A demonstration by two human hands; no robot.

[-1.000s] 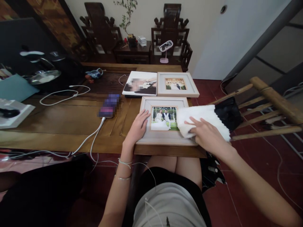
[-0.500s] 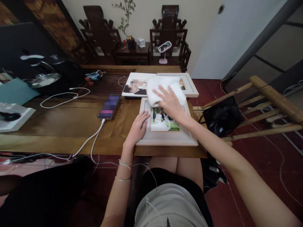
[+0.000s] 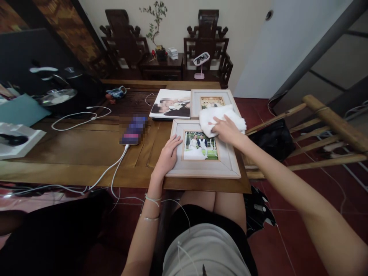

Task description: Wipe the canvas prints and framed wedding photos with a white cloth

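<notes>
In front of me at the table's edge lies a pale picture frame [image 3: 203, 168] with a photo of two people on a swing [image 3: 198, 146]. My left hand [image 3: 168, 155] rests on its left side, fingers stretched out. Over the frame's upper right corner my right hand [image 3: 225, 128] grips a white cloth [image 3: 214, 115], pressing it down. The cloth also covers the lower part of a second pale frame [image 3: 197, 101] lying behind. Beside that second frame is a white-edged photo panel [image 3: 172, 94].
Left on the wooden table [image 3: 94, 153] are a phone [image 3: 133, 132] with a white cable, a coiled white cable [image 3: 73, 127] and a lidded pot [image 3: 59, 96]. A bamboo chair [image 3: 333, 122] holding a black bag [image 3: 271, 140] stands at the right. A pink mirror [image 3: 201, 59] is behind.
My right hand has moved the white cloth to the right and slightly down, uncovering the photo and more of the frames behind. My left hand has stayed in place.
</notes>
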